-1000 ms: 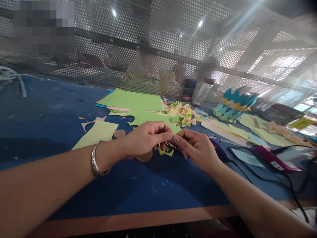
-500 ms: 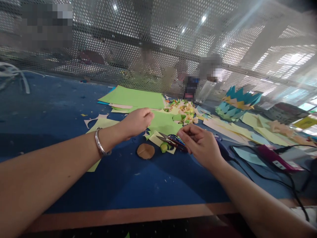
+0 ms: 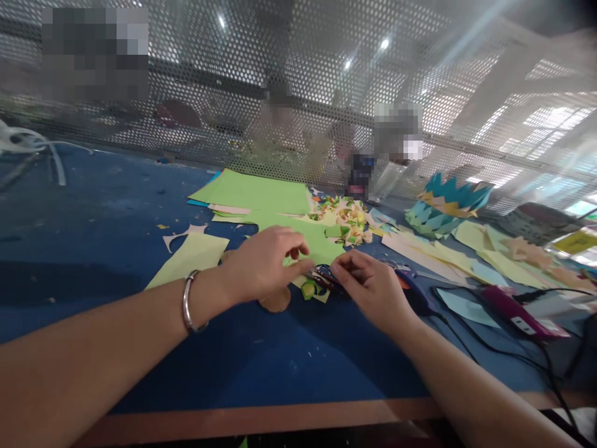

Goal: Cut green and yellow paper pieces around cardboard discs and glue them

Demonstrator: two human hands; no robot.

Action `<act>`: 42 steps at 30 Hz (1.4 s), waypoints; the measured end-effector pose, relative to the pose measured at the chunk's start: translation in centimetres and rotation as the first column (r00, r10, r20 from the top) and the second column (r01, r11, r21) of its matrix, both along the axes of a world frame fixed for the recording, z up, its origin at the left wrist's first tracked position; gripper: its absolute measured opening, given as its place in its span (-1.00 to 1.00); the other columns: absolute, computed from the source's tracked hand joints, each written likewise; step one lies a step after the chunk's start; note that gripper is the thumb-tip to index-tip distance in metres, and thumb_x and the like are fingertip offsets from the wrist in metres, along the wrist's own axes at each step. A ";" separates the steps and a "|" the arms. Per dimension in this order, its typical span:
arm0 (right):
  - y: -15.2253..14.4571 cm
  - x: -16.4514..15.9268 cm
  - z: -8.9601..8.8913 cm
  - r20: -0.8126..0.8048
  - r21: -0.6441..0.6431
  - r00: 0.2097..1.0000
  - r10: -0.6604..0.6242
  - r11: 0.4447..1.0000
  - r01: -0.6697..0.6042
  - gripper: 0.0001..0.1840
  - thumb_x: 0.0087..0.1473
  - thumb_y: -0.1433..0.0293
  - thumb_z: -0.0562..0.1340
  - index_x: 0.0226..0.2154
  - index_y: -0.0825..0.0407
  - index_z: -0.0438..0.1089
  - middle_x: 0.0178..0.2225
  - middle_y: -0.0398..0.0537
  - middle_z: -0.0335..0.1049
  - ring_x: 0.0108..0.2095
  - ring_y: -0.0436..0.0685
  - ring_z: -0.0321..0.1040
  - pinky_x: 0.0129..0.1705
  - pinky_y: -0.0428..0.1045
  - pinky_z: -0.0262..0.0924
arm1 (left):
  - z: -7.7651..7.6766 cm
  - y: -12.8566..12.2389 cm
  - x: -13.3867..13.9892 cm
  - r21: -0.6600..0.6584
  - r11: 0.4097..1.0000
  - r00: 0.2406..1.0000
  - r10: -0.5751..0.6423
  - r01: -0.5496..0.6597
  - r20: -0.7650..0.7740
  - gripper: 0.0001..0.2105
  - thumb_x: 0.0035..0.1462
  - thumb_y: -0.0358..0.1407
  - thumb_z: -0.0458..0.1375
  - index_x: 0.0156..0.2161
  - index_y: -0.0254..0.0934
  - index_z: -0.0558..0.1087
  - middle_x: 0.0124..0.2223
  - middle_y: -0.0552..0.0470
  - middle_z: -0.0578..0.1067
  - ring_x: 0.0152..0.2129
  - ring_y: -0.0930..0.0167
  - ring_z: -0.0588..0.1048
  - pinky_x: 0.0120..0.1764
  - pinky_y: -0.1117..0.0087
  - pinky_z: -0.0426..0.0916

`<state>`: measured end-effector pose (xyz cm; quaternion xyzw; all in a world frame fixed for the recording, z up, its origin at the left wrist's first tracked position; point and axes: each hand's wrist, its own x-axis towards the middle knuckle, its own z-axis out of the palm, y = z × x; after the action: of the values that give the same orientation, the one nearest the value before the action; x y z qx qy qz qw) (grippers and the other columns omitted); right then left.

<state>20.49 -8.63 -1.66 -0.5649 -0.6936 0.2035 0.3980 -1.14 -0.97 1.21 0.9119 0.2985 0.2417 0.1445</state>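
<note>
My left hand point(image 3: 268, 264), with a silver bangle at the wrist, hovers over the green paper; its thumb and curled fingers are apart with nothing visible between them. Close by, my right hand point(image 3: 370, 283) has thumb and forefinger pressed together; whatever they pinch is too small or hidden to name. Beneath the gap between both hands lie scissors point(image 3: 325, 275), partly covered. A small green folded paper piece point(image 3: 308, 289) rests on a cut paper scrap beside them. A brown round disc point(image 3: 275, 301) sits under my left hand, partly hidden.
Green paper sheets point(image 3: 254, 191) lie behind my hands, beside a pile of small paper pieces point(image 3: 347, 218). To the right are a zigzag paper crown point(image 3: 450, 202), a dark blue corded tool point(image 3: 415, 292) and a magenta power strip point(image 3: 522, 311) with cables. A perforated metal screen point(image 3: 224, 81) stands behind.
My left hand has come down and to the right, toward my right hand, and its fingers have opened from a closed pinch. My right hand has barely moved and stays pinched.
</note>
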 end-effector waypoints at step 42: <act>-0.2 0.3 1.3 0.320 -0.113 0.930 0.180 0.982 -0.151 -0.84 0.25 0.36 0.15 -0.28 0.00 0.45 -0.42 -0.14 0.44 -0.44 0.02 0.33 -0.41 -0.08 0.11 | -1.0 -1.1 -0.7 -0.658 0.745 0.926 0.167 0.107 0.339 -0.81 0.18 -0.26 0.19 -0.11 -0.26 0.42 -0.28 -0.01 0.55 -0.33 0.38 0.56 -0.27 0.36 0.43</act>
<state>20.79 -8.83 -0.39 -0.5470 -0.7859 0.1693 0.2332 -1.86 -2.08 0.24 0.7307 0.3465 0.2922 0.5105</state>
